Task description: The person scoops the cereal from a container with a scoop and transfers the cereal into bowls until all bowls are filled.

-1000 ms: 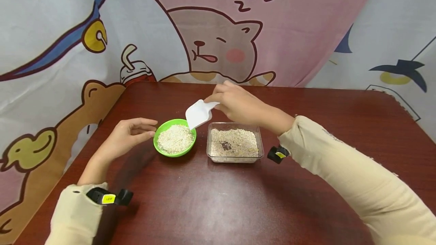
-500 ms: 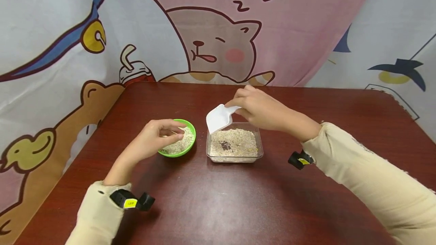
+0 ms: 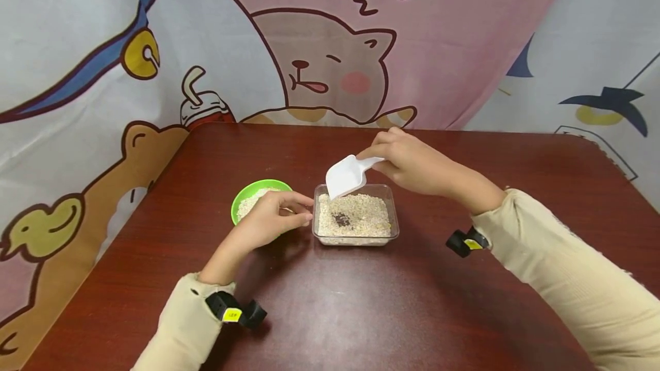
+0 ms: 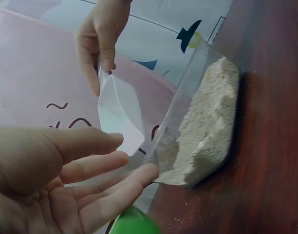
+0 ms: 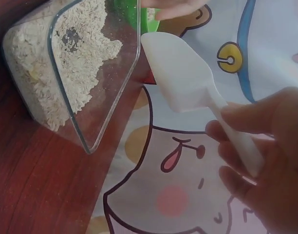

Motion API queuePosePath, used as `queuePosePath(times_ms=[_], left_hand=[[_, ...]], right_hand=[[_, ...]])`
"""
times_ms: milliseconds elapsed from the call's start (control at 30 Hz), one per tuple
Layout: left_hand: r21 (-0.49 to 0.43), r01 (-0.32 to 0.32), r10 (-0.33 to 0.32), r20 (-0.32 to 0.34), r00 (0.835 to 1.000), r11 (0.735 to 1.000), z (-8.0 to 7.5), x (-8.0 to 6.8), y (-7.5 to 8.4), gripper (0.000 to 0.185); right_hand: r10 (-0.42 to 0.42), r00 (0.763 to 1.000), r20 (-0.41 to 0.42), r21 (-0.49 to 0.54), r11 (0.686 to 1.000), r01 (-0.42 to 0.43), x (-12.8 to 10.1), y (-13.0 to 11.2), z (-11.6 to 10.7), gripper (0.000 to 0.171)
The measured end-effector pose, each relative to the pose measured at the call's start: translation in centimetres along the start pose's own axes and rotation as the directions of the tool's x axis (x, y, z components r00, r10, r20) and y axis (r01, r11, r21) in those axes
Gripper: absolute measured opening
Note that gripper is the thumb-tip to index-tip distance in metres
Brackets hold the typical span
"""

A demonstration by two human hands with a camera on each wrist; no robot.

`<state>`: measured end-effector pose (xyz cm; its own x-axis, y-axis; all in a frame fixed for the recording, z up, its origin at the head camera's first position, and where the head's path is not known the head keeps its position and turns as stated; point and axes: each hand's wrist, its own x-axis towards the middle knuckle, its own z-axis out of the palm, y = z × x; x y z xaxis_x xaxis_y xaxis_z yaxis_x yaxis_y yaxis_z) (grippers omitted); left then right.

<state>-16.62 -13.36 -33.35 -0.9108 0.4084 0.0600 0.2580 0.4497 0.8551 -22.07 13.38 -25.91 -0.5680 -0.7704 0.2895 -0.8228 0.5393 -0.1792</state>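
**Now: scoop over the clear box, my other hand by its wall**

Right now my right hand [image 3: 412,165] pinches the thin handle of the white scoop [image 3: 346,176]. My thumb and curled fingers [image 5: 246,146] wrap the handle, and the scoop's wide end sticks out past my fingertips, down and away from them. That wide end hangs just over the far edge of the clear box [image 3: 393,210]. I cannot tell if it touches the oats [image 3: 356,216] inside. The oats fill the box, with one small dark spot in them.

My left hand [image 3: 270,222] holds nothing. Its fingers [image 4: 115,170] are nearly straight and only a little bent, with the palm open. The fingertips sit right at the near wall of the clear box. I cannot tell if they touch it or are just beside it.

Under my left hand, by the palm, is the green bowl [image 3: 244,193]. It has oats in it too, and my hand hides part of it. The bowl stands just beside the clear box on the dark red table [image 3: 330,314].

Behind the table hangs a cartoon cloth [image 3: 319,62] with a sleepy pink cat.
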Motion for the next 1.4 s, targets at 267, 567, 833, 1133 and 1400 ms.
queuePosePath(times_ms=[267, 567, 833, 1133, 1400], left_hand=[[0.010, -0.005, 0.005, 0.016, 1.000, 1.000, 1.5, 0.0, -0.5, 0.032], [0.026, -0.032, 0.033, -0.022, 0.999, 0.999, 2.4, -0.2, -0.5, 0.031], [0.053, 0.004, -0.003, -0.017, 1.000, 0.999, 2.4, -0.2, -0.2, 0.033], [0.069, 0.006, -0.005, -0.010, 1.000, 0.998, 2.5, -0.2, -0.4, 0.033], [0.067, 0.000, 0.001, -0.015, 1.000, 0.998, 2.4, -0.1, -0.5, 0.033]], right_hand=[[0.008, 0.997, 0.076, -0.010, 1.000, -0.008, -0.7, 0.5, 0.0, 0.024], [0.022, 0.989, 0.149, -0.025, 1.000, -0.019, -0.9, 0.7, -0.9, 0.024], [0.004, 0.982, 0.191, -0.121, 0.992, 0.019, -0.4, 0.1, -2.0, 0.025], [0.008, 0.960, 0.279, -0.278, 0.958, 0.073, 0.1, -0.7, -1.1, 0.026], [-0.013, 0.963, 0.270, -0.261, 0.961, 0.086, 0.5, -0.3, 0.6, 0.022]])
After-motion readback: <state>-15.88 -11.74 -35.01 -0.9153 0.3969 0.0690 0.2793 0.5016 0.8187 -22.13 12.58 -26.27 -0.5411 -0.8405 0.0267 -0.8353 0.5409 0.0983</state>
